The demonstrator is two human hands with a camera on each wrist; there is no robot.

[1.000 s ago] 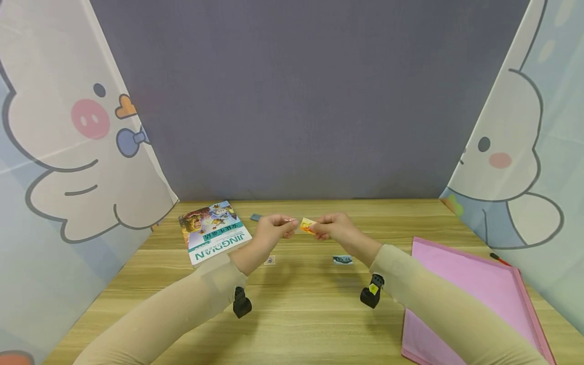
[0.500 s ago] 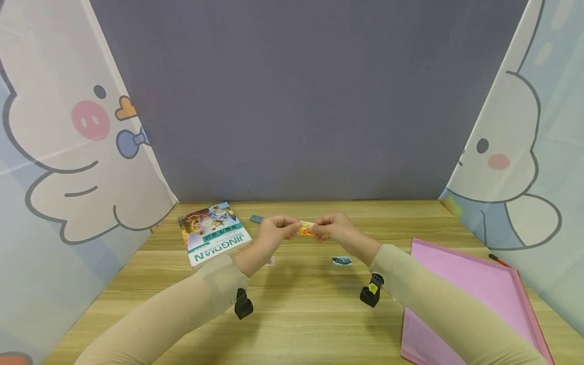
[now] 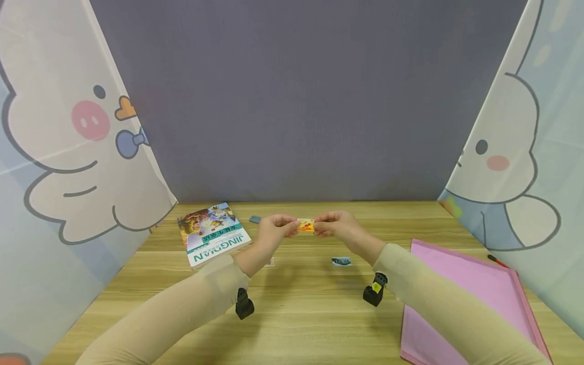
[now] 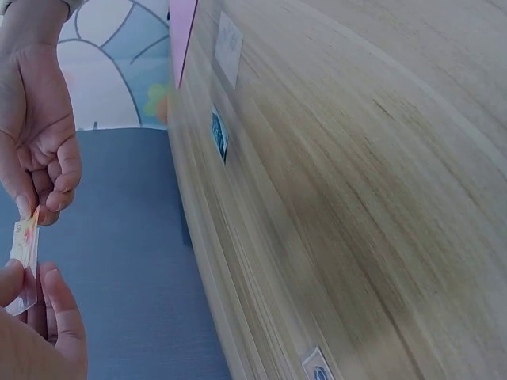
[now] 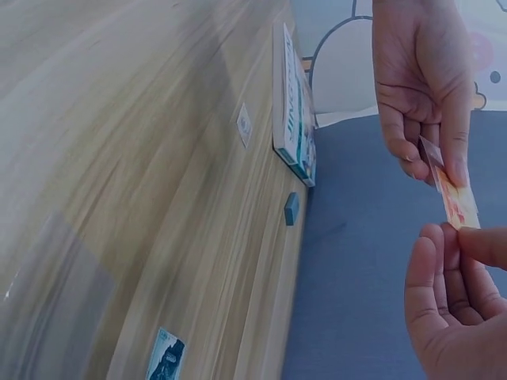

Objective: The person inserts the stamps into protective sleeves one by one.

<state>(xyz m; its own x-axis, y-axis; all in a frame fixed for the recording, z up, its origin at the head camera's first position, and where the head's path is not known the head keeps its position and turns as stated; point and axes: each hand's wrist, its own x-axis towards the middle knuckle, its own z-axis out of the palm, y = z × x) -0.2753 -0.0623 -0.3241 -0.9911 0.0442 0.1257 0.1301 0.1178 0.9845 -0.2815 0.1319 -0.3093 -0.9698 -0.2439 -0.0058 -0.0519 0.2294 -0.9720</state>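
Both hands hover above the middle of the wooden table point(image 3: 296, 314) and hold one small yellow-orange card point(image 3: 306, 225) between them. My left hand point(image 3: 274, 230) pinches its left end with thumb and fingertips. My right hand point(image 3: 335, 228) pinches its right end. The card point(image 4: 24, 245) shows edge-on in the left wrist view, and the card point(image 5: 455, 202) also shows between both hands in the right wrist view. Under the hands lie a small white stamp-like card point(image 3: 269, 261) and a small dark blue picture card point(image 3: 341, 261).
A book point(image 3: 212, 233) with a colourful cover lies at the back left. A small grey-blue block point(image 3: 255, 219) sits behind it to the right. A pink folder point(image 3: 465, 299) covers the right side, with a red pen point(image 3: 497, 260) beyond it. Cartoon curtains flank the table.
The card, tilted a second ago, is now held level and stretched between both hands, and it sits slightly higher. The hands have barely shifted.
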